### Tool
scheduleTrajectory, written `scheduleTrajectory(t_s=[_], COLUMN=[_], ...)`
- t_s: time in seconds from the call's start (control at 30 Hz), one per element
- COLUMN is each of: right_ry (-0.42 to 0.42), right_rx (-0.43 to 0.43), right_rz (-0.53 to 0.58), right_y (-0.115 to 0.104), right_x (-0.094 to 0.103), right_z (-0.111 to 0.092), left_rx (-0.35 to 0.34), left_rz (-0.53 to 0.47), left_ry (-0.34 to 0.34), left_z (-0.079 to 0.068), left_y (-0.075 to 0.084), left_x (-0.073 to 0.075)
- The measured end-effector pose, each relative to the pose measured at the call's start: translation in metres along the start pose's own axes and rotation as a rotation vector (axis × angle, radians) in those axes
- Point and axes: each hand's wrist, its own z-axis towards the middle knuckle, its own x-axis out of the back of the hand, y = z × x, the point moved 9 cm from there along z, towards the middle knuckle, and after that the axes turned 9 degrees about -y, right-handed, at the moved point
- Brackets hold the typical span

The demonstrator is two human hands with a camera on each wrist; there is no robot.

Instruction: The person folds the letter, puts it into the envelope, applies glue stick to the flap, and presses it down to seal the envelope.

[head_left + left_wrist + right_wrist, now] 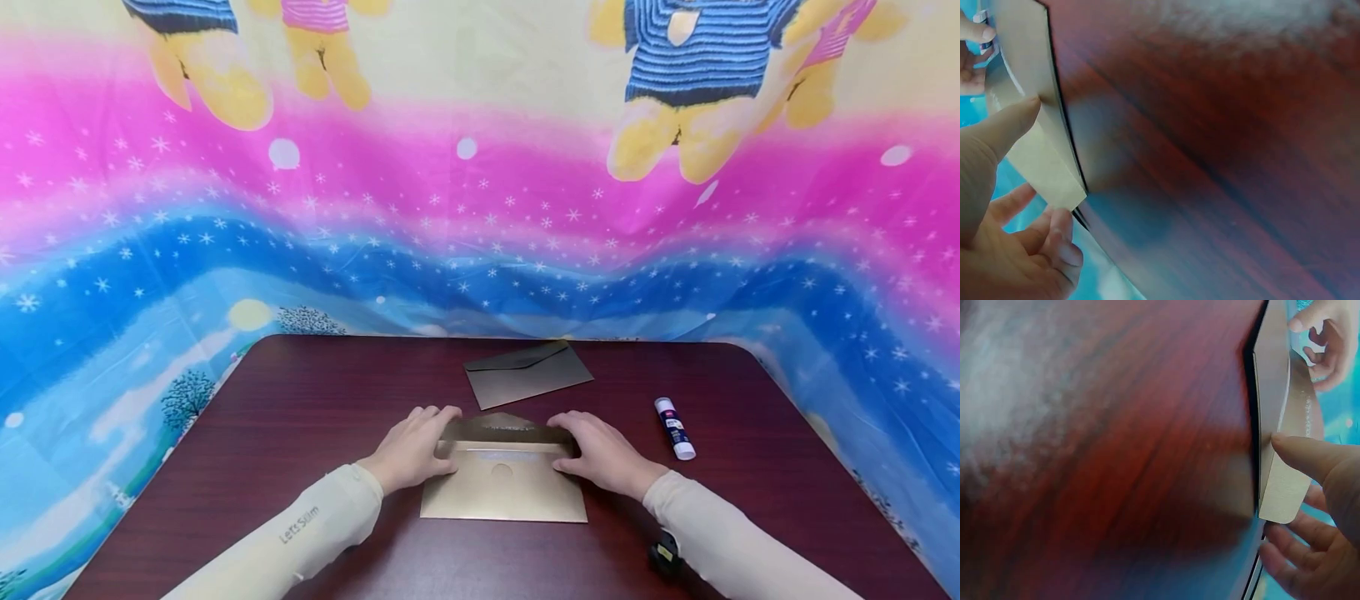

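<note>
A gold envelope lies on the table in front of me, its pointed flap raised at the far side. My left hand grips its left end, thumb on the front face and fingers at the flap's edge. Mirroring that, my right hand holds the right end. In the left wrist view the left thumb presses the paper near the fold, with the other fingers behind. The right thumb does the same in the right wrist view. Whitish marks run along the flap's inner side.
Beyond the hands lies a second, darker-looking envelope with its flap folded down. A glue stick with white ends lies to the right on the dark red wooden table. A printed cloth backdrop hangs behind and around the table.
</note>
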Motion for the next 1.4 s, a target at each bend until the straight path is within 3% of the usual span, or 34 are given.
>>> scheduleTrajectory(t_s=[0.23,0.43,0.67,0.93,1.03,1.17,1.27,1.4], right_ry=[0.036,0.017,-0.017,-0.100,-0.114,-0.109,-0.096,-0.106], right_rx=[0.133,0.180,0.238,0.238,0.248,0.272,0.284,0.287], right_rz=[-0.113,-0.188,-0.229,-0.163,-0.161,-0.170,-0.175,-0.187], right_y=[-0.017,-0.028,-0.036,-0.037,-0.039,-0.042,-0.044,-0.046], right_x=[0.001,-0.005,-0.013,-0.019,-0.019,-0.019,-0.019,-0.020], right_z=[-0.004,-0.007,-0.008,-0.007,-0.006,-0.006,-0.007,-0.007], left_rx=[-0.081,-0.135,-0.115,-0.080,-0.086,-0.149,-0.201,-0.221], left_rz=[0.101,0.188,0.201,0.213,0.246,0.307,0.352,0.394], left_ry=[0.075,0.112,0.081,0.067,0.075,0.069,0.027,-0.052], left_z=[-0.002,-0.005,-0.005,-0.005,-0.003,0.000,-0.001,-0.003], left_y=[0.012,0.025,0.029,0.034,0.043,0.066,0.084,0.100], left_x=[0.002,0.000,-0.004,-0.006,-0.004,-0.009,-0.021,-0.037])
